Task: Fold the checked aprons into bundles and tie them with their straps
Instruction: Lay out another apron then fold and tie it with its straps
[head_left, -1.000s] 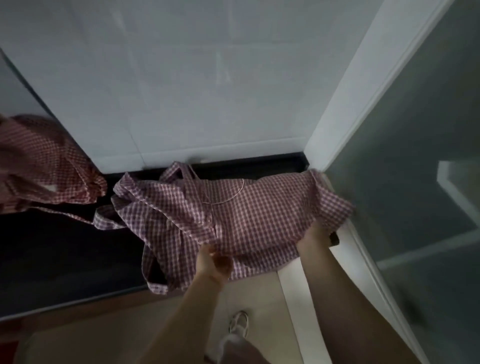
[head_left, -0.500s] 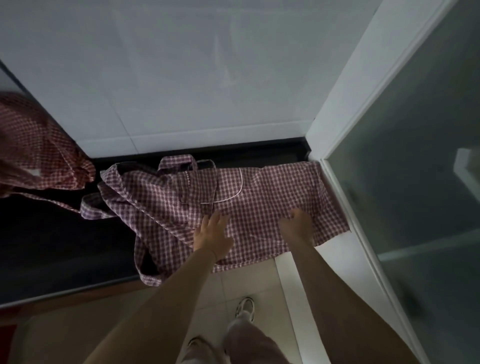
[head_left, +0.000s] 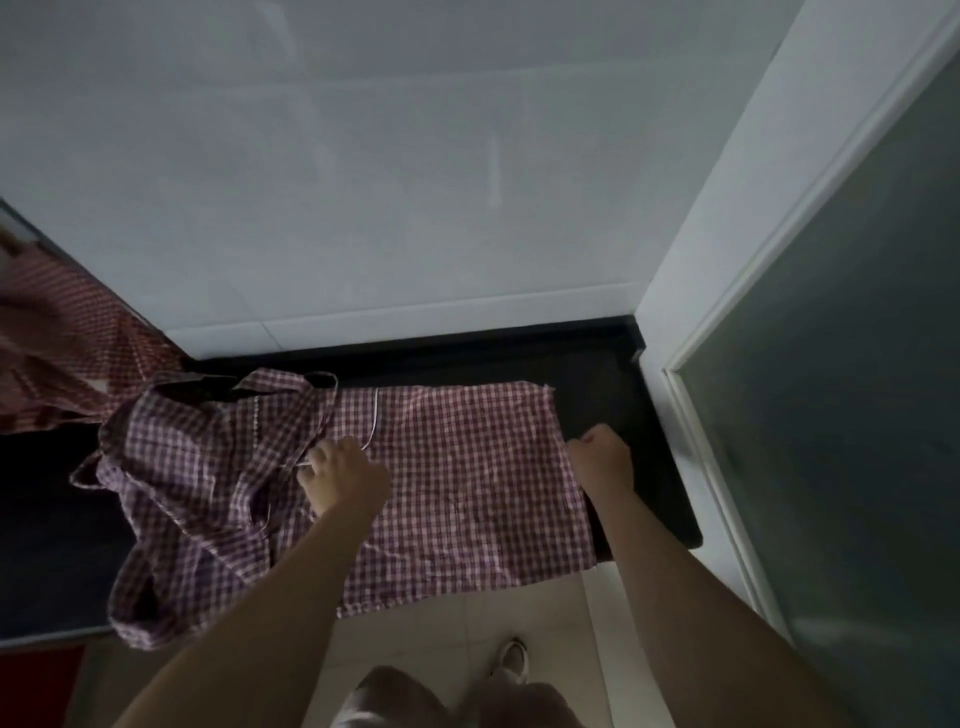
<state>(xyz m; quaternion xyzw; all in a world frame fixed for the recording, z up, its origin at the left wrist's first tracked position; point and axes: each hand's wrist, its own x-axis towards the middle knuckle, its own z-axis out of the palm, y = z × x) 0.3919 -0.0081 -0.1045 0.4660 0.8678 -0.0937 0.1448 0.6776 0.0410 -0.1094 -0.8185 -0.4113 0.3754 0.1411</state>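
Observation:
A red-and-white checked apron (head_left: 467, 483) lies spread on the black counter (head_left: 597, 364), and its near edge hangs over the counter front. Its right half is flat. Its left half (head_left: 197, 499) is crumpled, with straps looped at the back. My left hand (head_left: 343, 478) rests on the middle of the apron with fingers curled into the cloth beside a thin white trim line. My right hand (head_left: 600, 457) is at the apron's right edge, fingers curled at that edge over the bare counter. A second checked apron (head_left: 62, 353) lies heaped at far left, blurred.
A white tiled wall (head_left: 415, 182) rises behind the counter. To the right, a white frame (head_left: 727, 260) and a frosted glass panel (head_left: 857, 415) close in. Below are the beige floor tiles (head_left: 467, 623), my legs and a shoe (head_left: 511, 657).
The apron went from bunched and lifted to spread flat on its right half. My right hand slid from the cloth's middle to its right edge. My left hand moved slightly further onto the apron.

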